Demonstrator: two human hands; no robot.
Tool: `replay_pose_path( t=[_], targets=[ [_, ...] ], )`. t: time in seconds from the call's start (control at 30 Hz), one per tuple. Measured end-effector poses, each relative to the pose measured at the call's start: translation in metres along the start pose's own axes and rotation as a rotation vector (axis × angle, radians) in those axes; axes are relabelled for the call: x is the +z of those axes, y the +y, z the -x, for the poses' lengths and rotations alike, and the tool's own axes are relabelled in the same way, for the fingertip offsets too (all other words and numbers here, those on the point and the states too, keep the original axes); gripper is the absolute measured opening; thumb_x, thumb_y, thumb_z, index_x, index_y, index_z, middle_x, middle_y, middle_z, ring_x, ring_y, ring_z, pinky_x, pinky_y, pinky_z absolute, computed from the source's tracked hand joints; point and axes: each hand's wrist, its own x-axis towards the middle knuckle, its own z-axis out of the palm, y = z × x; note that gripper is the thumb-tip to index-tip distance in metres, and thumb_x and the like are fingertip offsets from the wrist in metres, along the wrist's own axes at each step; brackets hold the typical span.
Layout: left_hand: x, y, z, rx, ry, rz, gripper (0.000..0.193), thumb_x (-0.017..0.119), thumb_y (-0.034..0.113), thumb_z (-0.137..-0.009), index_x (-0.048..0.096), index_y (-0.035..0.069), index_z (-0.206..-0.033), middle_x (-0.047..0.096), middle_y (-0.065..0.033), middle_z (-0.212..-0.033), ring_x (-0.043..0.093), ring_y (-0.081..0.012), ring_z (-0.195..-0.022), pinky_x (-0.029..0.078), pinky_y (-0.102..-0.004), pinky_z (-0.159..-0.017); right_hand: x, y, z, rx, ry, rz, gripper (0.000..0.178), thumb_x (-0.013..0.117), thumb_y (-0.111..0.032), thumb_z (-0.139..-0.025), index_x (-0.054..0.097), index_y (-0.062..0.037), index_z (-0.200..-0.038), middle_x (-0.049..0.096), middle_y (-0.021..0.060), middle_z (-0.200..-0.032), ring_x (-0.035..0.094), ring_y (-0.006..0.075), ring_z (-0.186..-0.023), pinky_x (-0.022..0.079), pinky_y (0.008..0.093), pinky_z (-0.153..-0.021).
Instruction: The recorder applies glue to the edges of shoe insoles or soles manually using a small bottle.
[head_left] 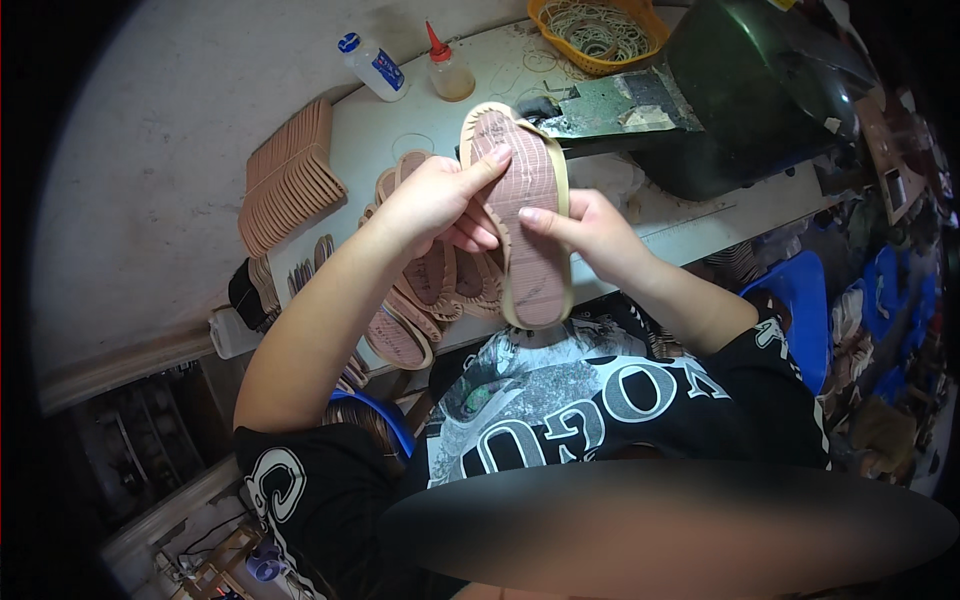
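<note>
Between my hands, raised over the table's front edge, is a shoe insole (528,255) with a pinkish-brown underside and a cream edge strip around its rim. The strip is notched along the left side and toe. My left hand (450,205) grips the upper left edge, thumb on the pink face. On the right edge, about mid-length, my right hand (590,235) holds it with the thumb pressed on the face; its other fingers are mostly hidden behind. Several similar insoles (430,275) lie overlapped on the table beyond my left forearm.
A tied stack of tan insoles (285,180) leans at the table's left. Behind stand a white bottle (372,68), a red-tipped glue bottle (450,70) and an orange basket (600,40) of cords. A dark green machine (740,90) fills the right rear. Blue bins (795,310) stand at right.
</note>
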Motion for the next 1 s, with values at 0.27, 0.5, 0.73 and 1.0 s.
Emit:
replay_pose_path(
  t=[0.27, 0.5, 0.73, 1.0],
  targets=[
    [-0.003, -0.012, -0.004, 0.138, 0.132, 0.109, 0.031, 0.072, 0.034, -0.083, 0.058, 0.010, -0.069, 0.049, 0.0031, -0.047, 0.047, -0.0079, -0.038, 0.048, -0.0249, -0.043, -0.012, -0.012, -0.033, -0.045, 0.044, -0.042, 0.033, 0.064, -0.028, -0.089, 0.066, 0.0034, -0.098, 0.068, 0.0076, -0.086, 0.062, 0.0097, -0.072, 0.051, 0.0248, -0.066],
    [-0.011, -0.010, -0.019, 0.185, 0.168, 0.211, 0.029, 0.073, 0.030, -0.082, 0.061, 0.004, -0.074, 0.049, 0.0035, -0.049, 0.045, -0.0058, -0.038, 0.047, -0.0228, -0.040, -0.023, -0.003, 0.009, 0.146, -0.145, -0.096, 0.037, 0.070, -0.026, -0.084, 0.063, 0.0023, -0.107, 0.068, 0.0085, -0.093, 0.065, 0.0117, -0.078, 0.053, 0.0242, -0.069],
    [-0.022, -0.002, -0.025, 0.192, 0.190, 0.261, 0.031, 0.073, 0.030, -0.082, 0.058, 0.004, -0.073, 0.047, 0.0036, -0.046, 0.048, -0.0065, -0.038, 0.048, -0.0228, -0.040, 0.014, 0.014, 0.025, 0.112, -0.047, -0.261, 0.023, 0.061, -0.021, -0.091, 0.060, 0.0004, -0.100, 0.068, 0.0086, -0.082, 0.061, 0.0077, -0.058, 0.047, 0.0184, -0.053],
    [-0.056, 0.023, -0.046, 0.079, 0.150, 0.021, 0.043, 0.073, 0.049, -0.077, 0.061, 0.008, -0.076, 0.052, 0.0036, -0.051, 0.048, -0.0084, -0.044, 0.044, -0.0237, -0.049, 0.035, 0.001, -0.006, 0.028, 0.084, -0.429, 0.030, 0.055, -0.025, -0.093, 0.060, 0.0023, -0.103, 0.068, 0.0130, -0.084, 0.062, 0.0114, -0.059, 0.050, 0.0231, -0.054]
  ],
)
